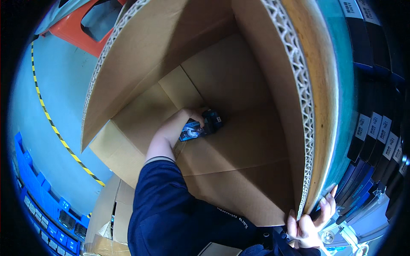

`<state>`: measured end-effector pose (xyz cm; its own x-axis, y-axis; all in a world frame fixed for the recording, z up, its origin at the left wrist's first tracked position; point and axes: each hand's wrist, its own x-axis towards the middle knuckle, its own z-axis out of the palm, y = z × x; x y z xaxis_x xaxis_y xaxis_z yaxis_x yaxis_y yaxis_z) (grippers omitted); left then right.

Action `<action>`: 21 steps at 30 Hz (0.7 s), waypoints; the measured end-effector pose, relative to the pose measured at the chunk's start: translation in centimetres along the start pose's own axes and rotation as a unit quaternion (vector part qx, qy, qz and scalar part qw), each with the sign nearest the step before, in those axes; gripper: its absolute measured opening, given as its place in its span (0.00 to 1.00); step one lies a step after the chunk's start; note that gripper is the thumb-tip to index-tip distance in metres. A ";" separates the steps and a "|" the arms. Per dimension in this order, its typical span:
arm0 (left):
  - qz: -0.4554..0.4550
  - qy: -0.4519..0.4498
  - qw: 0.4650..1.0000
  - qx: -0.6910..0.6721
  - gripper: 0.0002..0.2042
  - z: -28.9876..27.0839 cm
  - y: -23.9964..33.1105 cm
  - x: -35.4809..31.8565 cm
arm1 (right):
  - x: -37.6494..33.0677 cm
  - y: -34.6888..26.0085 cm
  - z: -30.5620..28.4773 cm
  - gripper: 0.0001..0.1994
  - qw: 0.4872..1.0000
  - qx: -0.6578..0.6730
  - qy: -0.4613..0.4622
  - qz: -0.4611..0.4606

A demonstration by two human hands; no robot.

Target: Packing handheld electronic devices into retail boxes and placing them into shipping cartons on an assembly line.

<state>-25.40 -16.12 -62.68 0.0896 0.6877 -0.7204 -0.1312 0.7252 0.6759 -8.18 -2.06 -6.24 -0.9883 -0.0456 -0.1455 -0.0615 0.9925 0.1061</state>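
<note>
Left hand: the left hand [190,116] was deep inside the carton, reaching down from a navy sleeve [160,192], its fingers closed on a small package; the thumb was hidden.
Small package: the small package [191,131], dark with a blue printed picture, lay under the left hand, low in the carton and near the middle of the view. A darker block [213,119] sat against its right end; could not tell whether this was a second package or part of the same one.
Right hand: the right hand [308,228] gripped the carton's near right edge, thumb to the inner side, fingers bent beyond the rim.
Carton: the large carton [267,64] gaped open, corrugated layers showing along its cut rims; a band of light crossed its inside.
Right side: a wooden edge [322,85] and a teal surface [343,77] ran just beside the carton; beyond them stood dark boxes [363,143] with white labels.
Left side: orange stool [70,32] at the top, yellow-and-black tape [54,128] along the blue floor [68,98], blue bins [37,181] at the rim.
Lower left: another carton [100,217], near the sleeve.
</note>
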 end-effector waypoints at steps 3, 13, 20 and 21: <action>-0.023 -0.024 0.998 -0.046 0.42 -0.6 0.2 0.7 | -0.2 -0.1 0.0 0.10 1.000 -0.001 -0.016 0.008; -0.103 -0.101 0.969 -0.198 0.39 0.9 0.4 0.8 | -0.3 0.1 0.3 0.11 1.000 0.011 0.012 0.002; -0.176 -0.126 0.928 -0.305 0.36 0.9 -5.3 -3.2 | 0.6 0.0 0.6 0.18 0.997 0.062 0.027 -0.020; -0.184 -0.125 0.922 -0.316 0.36 0.4 -5.8 -3.1 | 0.7 0.1 0.9 0.17 0.997 0.061 0.037 -0.024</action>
<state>-24.55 -22.46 -64.35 0.4578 0.4417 -0.7716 -0.5877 0.8015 0.1101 -8.72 -1.89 -7.23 -0.9926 -0.0964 -0.0740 -0.0952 0.9953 -0.0199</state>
